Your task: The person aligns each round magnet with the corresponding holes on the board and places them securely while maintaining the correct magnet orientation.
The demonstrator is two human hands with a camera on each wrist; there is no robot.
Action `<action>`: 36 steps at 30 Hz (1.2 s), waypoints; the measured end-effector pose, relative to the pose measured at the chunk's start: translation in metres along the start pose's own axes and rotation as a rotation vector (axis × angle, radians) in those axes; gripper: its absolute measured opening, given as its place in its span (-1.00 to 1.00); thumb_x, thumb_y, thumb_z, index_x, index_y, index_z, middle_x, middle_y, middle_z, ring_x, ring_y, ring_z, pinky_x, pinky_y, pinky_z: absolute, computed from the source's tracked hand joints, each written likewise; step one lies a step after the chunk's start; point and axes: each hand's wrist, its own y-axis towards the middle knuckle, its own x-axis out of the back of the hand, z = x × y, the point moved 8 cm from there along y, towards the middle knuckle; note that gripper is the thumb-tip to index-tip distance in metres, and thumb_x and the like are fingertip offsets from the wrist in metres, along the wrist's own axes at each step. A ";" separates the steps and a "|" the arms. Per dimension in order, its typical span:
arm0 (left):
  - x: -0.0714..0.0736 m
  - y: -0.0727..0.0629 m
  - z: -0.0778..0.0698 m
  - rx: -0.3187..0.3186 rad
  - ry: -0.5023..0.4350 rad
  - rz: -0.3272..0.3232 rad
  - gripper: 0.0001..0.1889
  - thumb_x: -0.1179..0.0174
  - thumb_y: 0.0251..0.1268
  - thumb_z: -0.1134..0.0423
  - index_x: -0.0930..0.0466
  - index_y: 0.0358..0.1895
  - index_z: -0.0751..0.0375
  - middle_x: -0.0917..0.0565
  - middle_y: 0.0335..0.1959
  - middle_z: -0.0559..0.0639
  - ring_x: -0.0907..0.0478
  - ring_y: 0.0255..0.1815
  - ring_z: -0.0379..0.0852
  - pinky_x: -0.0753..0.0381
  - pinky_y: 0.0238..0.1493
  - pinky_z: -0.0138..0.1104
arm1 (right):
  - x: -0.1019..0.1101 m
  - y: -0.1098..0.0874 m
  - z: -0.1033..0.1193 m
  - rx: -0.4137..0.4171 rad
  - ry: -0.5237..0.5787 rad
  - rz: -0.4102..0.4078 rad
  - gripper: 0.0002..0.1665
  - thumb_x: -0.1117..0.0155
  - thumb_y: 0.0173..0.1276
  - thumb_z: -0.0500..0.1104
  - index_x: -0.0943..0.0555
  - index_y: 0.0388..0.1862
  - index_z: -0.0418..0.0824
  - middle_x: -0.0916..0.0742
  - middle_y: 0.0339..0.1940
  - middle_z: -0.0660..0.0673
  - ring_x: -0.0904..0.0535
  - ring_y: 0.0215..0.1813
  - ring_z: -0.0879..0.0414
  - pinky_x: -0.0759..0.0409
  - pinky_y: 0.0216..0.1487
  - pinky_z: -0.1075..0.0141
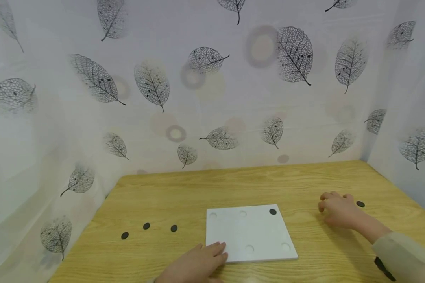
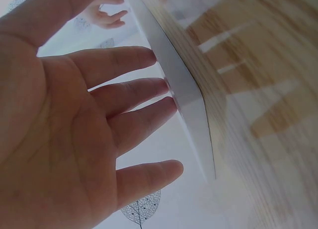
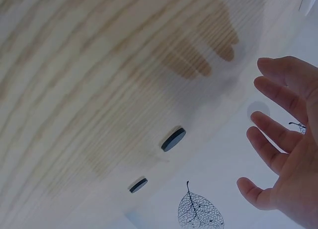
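Note:
A white board (image 1: 248, 232) with several shallow round recesses lies on the wooden table. One black disc (image 1: 272, 212) sits in the recess at its far right corner. My left hand (image 1: 194, 264) rests its fingertips on the board's near left corner, fingers nearly straight, as the left wrist view (image 2: 74, 124) also shows. Right of the board, my right hand (image 1: 341, 211) hovers above the table with loosely bent fingers and nothing held. Another black disc (image 1: 360, 204) lies just beyond it. In the right wrist view two discs (image 3: 173, 139) lie on the table, apart from the fingers.
Left of the board lie three black discs (image 1: 174, 228) on the table (image 1: 156, 196). A pale curtain (image 1: 212, 98) printed with leaves hangs behind and at both sides. A dark object (image 1: 384, 269) shows partly under the right sleeve.

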 end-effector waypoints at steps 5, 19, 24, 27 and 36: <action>0.001 -0.001 -0.001 -0.019 0.029 -0.018 -0.45 -0.05 0.12 -0.15 -0.39 0.16 0.02 -0.32 0.22 -0.06 -0.24 0.22 -0.15 -0.40 0.03 -0.13 | 0.002 -0.005 -0.005 -0.015 0.008 -0.002 -0.81 -0.41 -0.15 -0.20 -0.59 -0.51 -0.01 -0.56 -0.21 -0.17 -0.40 -0.13 -0.18 -0.20 -0.28 -0.36; -0.001 0.000 0.000 0.002 0.007 -0.004 -0.47 -0.06 0.13 -0.14 -0.38 0.16 -0.01 -0.31 0.22 -0.09 -0.23 0.22 -0.17 -0.39 0.05 -0.14 | 0.000 -0.010 -0.024 -0.053 0.029 -0.006 -0.80 -0.40 -0.17 -0.22 -0.57 -0.52 -0.04 -0.56 -0.23 -0.21 -0.38 -0.15 -0.20 -0.18 -0.33 -0.33; -0.002 0.000 0.001 0.016 -0.008 0.009 -0.47 -0.06 0.13 -0.13 -0.38 0.16 -0.02 -0.30 0.23 -0.11 -0.22 0.23 -0.18 -0.38 0.06 -0.14 | 0.000 -0.013 -0.030 -0.063 0.036 0.000 -0.81 -0.39 -0.17 -0.21 -0.57 -0.53 -0.06 -0.55 -0.24 -0.20 -0.38 -0.15 -0.21 -0.17 -0.33 -0.35; -0.001 0.000 0.001 0.012 0.000 0.002 -0.47 -0.06 0.12 -0.14 -0.38 0.16 -0.02 -0.30 0.23 -0.10 -0.22 0.23 -0.18 -0.38 0.05 -0.14 | 0.000 -0.015 -0.033 -0.065 0.028 0.004 -0.81 -0.40 -0.18 -0.20 -0.57 -0.53 -0.06 -0.55 -0.25 -0.19 -0.39 -0.17 -0.20 -0.18 -0.35 -0.35; -0.001 0.000 0.001 0.003 -0.004 -0.007 -0.45 -0.05 0.12 -0.16 -0.38 0.16 -0.01 -0.30 0.23 -0.08 -0.22 0.23 -0.16 -0.38 0.05 -0.13 | -0.001 -0.019 -0.044 -0.078 0.016 0.022 -0.78 -0.43 -0.17 -0.20 -0.57 -0.50 -0.05 -0.54 -0.24 -0.20 -0.38 -0.17 -0.21 -0.17 -0.35 -0.38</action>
